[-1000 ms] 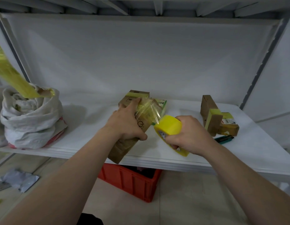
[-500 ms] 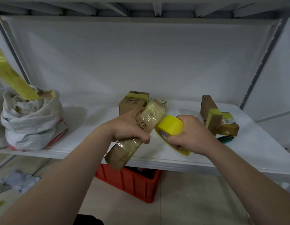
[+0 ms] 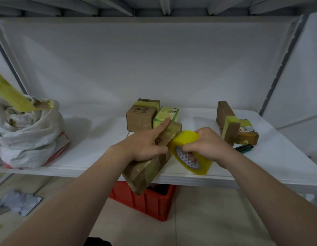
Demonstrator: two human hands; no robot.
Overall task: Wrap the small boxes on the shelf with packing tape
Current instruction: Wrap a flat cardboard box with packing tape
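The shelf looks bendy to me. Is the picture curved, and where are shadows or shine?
Head view: the wide lens bows the shelf edge; a shadow lies right of the white sack; glare shines on the taped box in the left hand, beside the tape roll.

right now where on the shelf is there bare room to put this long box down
Widest bare stretch of shelf lies between the white sack and the brown box. A narrower gap lies between the green box and the taped boxes on the right. The middle front is crowded: left hand, long box, tape roll, right hand.
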